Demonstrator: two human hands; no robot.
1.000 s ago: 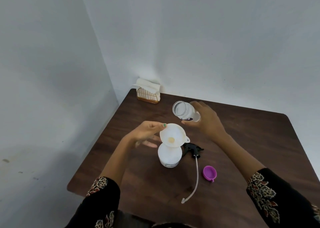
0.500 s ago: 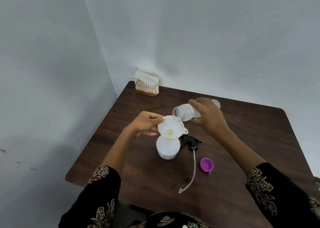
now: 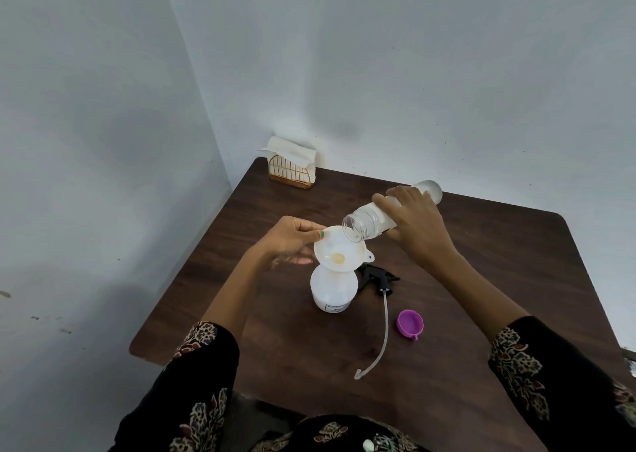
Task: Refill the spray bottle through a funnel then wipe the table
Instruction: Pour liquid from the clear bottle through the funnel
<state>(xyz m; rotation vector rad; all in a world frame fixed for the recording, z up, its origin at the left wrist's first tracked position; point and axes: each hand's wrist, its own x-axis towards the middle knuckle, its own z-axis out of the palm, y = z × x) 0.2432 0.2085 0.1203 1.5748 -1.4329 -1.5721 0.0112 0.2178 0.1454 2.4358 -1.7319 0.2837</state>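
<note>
A white spray bottle (image 3: pixel 333 291) stands upright on the dark wooden table (image 3: pixel 481 279), with a white funnel (image 3: pixel 339 253) seated in its neck. My left hand (image 3: pixel 292 236) pinches the funnel's left rim. My right hand (image 3: pixel 418 226) grips a clear refill bottle (image 3: pixel 371 219), tilted almost flat with its open mouth over the funnel's right rim. The black spray head (image 3: pixel 377 278) with its long tube (image 3: pixel 380 341) lies on the table just right of the spray bottle.
A purple cap (image 3: pixel 409 323) lies open side up, right of the tube. A gold wire napkin holder with white napkins (image 3: pixel 292 167) stands at the table's far left corner against the wall. Walls close the left and far sides.
My right hand has tipped the refill bottle further down and brought its mouth over the funnel. My left hand has stayed on the funnel's rim.
</note>
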